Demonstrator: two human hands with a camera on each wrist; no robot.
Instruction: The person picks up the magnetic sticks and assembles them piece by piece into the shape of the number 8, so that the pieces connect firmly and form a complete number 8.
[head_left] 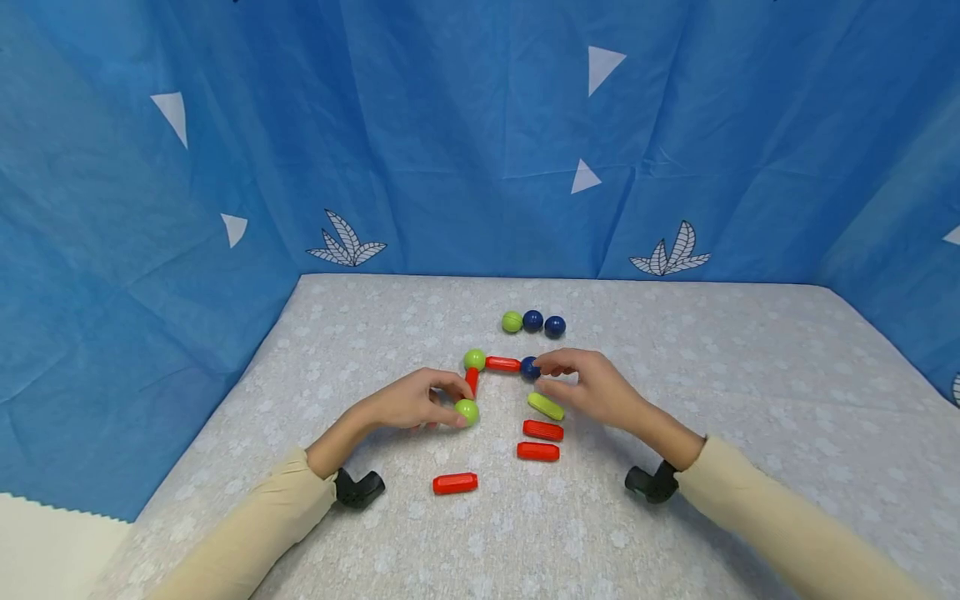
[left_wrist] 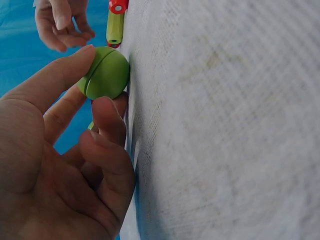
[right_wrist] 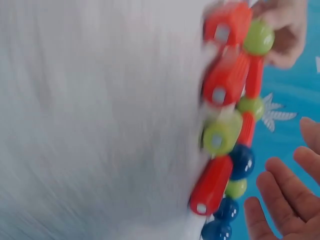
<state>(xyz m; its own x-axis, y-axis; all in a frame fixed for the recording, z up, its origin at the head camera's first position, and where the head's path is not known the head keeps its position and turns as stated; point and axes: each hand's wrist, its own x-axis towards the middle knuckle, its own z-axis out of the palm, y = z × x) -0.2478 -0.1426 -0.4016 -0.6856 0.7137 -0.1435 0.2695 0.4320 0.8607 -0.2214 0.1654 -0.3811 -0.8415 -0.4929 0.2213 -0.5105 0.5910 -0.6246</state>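
My left hand (head_left: 423, 400) pinches a green ball (left_wrist: 111, 75) between thumb and fingers, low at the tabletop. This ball sits at the near end of a red rod (head_left: 472, 380). The rod leads to a second green ball (head_left: 475, 359), from which another red rod (head_left: 502, 364) runs right to a blue ball (head_left: 529, 368). My right hand (head_left: 588, 385) hovers beside that blue ball, holding nothing; the right wrist view shows its fingers loosely extended and apart from the pieces. A red rod (right_wrist: 212, 185) near the blue ball is hidden by this hand in the head view.
Behind the joined pieces lie a green ball (head_left: 512, 322) and two blue balls (head_left: 555, 326). Nearer me are a yellow-green rod (head_left: 546, 406), two red rods (head_left: 538, 451) and a separate red rod (head_left: 454, 483). A blue curtain (head_left: 480, 150) hangs behind the cloth-covered table (head_left: 675, 333).
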